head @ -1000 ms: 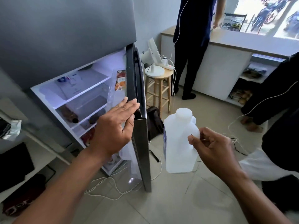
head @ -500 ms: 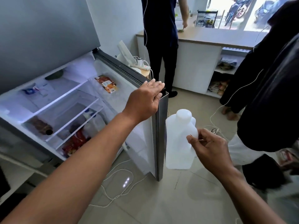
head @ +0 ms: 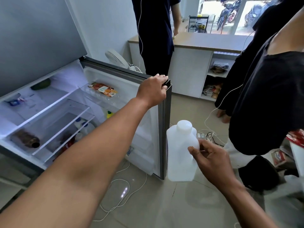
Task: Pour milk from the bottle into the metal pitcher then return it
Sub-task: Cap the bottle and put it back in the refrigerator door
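Nearest the camera, two bare forearms reach forward over a pale tiled floor (head: 164, 208) strewn with white cables (head: 121, 197). The right hand (head: 209, 159) holds a white plastic milk bottle (head: 180, 153) by its handle, fingers curled round it in a firm grip; the bottle hangs upright with its white cap on, just right of the open door's edge. The left hand (head: 153, 90) rests over the top outer corner of the fridge door (head: 148, 129), fingers bent down over the edge. The door stands wide open, and a flat orange-labelled packet (head: 103, 89) lies in its upper shelf. Inside the fridge (head: 41, 112), glass shelves carry a brown bottle (head: 27, 141) lying on its side and a dark green item higher up. Right of the milk bottle stands a person in black clothing (head: 266, 102). Farther back, another person in dark blue (head: 156, 30) stands at a white counter (head: 197, 45), with a small white fan (head: 116, 59) behind the door and parked motorbikes beyond the window.
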Demonstrator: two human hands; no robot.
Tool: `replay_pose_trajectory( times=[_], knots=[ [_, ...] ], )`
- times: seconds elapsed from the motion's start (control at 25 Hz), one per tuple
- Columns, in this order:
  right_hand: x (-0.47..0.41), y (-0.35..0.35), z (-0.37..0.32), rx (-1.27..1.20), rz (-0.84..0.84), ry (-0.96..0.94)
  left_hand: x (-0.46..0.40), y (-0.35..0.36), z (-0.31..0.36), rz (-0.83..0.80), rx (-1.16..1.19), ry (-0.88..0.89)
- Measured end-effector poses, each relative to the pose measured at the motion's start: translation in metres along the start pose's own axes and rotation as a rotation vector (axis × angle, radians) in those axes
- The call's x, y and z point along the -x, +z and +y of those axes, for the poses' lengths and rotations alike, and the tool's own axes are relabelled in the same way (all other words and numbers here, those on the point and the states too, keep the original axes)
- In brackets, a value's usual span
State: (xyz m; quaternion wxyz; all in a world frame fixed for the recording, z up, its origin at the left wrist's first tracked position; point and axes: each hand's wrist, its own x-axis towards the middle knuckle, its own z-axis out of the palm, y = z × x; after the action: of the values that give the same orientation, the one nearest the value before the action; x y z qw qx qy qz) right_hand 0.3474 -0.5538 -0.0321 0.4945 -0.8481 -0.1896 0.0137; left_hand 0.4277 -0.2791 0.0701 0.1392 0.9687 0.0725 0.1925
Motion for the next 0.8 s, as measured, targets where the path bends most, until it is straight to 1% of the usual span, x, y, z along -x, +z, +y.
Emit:
replay_pose_trajectory(
  times=[0.04,0.08,0.2,0.24,0.28,0.32,0.44,0.52,0.6,0.64,0.68,0.72,0.8],
  knots=[
    [0.0,0.001,0.0,0.0,0.005,0.001,0.006,-0.002,-0.001,0.01,0.07,-0.013],
    [0.0,0.004,-0.001,-0.001,0.005,0.0,0.016,-0.003,-0.002,0.053,0.141,-0.02],
    [0.001,0.018,-0.001,0.012,-0.009,0.008,0.077,0.011,-0.017,0.275,0.274,-0.061],
    [0.001,0.025,0.0,0.02,-0.013,0.018,0.107,0.02,-0.025,0.306,0.317,-0.115],
    [0.002,0.034,0.001,0.026,-0.014,0.036,0.139,0.036,-0.038,0.285,0.366,-0.212],
    [0.003,0.043,0.001,0.035,-0.017,0.053,0.17,0.053,-0.052,0.208,0.437,-0.34],
    [0.011,0.079,0.0,0.046,-0.042,0.109,0.25,0.105,-0.09,-0.172,0.752,-0.805],
    [0.018,0.11,-0.002,0.062,-0.055,0.147,0.283,0.126,-0.106,-0.367,0.968,-1.119],
    [0.024,0.142,-0.003,0.056,-0.056,0.183,0.298,0.137,-0.116,-0.524,1.153,-1.339],
    [0.027,0.155,-0.003,0.056,-0.049,0.199,0.3,0.138,-0.12,-0.583,1.248,-1.404],
    [0.03,0.167,-0.004,0.064,-0.042,0.204,0.3,0.142,-0.128,-0.606,1.348,-1.452],
    [0.034,0.182,-0.003,0.077,-0.047,0.21,0.299,0.148,-0.138,-0.598,1.442,-1.498],
    [0.041,0.214,0.002,0.075,-0.068,0.224,0.297,0.161,-0.161,-0.533,1.571,-1.584]
  ],
)
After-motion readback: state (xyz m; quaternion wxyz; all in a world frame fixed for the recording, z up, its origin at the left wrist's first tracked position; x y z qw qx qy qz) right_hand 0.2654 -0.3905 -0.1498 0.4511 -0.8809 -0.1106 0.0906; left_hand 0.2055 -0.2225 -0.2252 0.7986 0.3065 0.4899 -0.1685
